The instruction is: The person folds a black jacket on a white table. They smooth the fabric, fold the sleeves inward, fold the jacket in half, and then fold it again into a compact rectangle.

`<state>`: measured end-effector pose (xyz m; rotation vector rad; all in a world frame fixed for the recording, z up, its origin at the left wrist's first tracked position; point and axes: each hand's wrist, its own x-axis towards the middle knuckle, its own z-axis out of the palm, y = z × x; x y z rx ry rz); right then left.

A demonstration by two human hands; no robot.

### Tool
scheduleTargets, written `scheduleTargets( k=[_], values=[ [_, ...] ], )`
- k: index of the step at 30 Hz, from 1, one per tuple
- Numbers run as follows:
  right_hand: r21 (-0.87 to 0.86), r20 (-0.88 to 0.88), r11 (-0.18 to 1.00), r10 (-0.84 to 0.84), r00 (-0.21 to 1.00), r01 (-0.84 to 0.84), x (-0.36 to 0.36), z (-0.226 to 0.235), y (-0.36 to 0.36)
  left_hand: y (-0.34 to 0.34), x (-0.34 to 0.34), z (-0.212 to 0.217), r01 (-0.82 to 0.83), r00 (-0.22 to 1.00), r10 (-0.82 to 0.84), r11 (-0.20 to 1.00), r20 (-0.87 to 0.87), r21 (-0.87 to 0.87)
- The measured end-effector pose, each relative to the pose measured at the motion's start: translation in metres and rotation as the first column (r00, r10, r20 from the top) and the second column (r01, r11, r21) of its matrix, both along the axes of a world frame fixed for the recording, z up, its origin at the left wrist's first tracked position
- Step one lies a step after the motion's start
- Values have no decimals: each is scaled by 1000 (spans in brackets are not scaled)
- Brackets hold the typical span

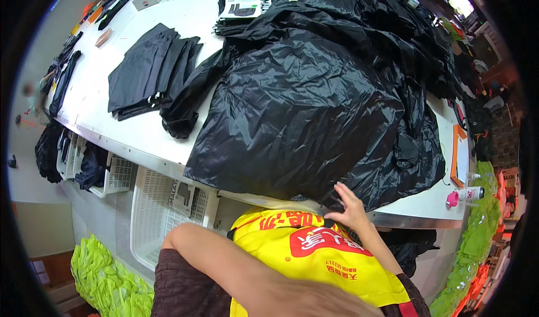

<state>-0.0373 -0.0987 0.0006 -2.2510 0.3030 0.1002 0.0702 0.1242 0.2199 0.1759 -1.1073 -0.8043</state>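
Several R-hand fingers [348, 198], half spread, over blk glossy fabric [292, 120], contact unclear

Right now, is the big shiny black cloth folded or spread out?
Spread out, but wrinkled: the black cloth covers much of the white table, down to its edge near the right hand.

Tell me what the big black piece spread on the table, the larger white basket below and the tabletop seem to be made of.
Black piece: probably thin synthetic fabric, though possibly plastic film; glossy, with sharp, shiny creases.
White basket: likely moulded plastic, fairly matte; its walls show regular small openings.
Tabletop: perhaps laminate or painted board; smooth, evenly white.
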Motion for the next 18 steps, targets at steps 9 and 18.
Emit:
scheduleTargets(
  k=[9,18],
  values=[
    [-376,178,927,78,981,-5,-7,-45,-2,165,107,-226,-938,-279,224,-271,934,-215],
    [-81,545,936,-247,801,344,51,88,-58,138,101,-306,-610,1,160,-782,987,127]
  ],
)
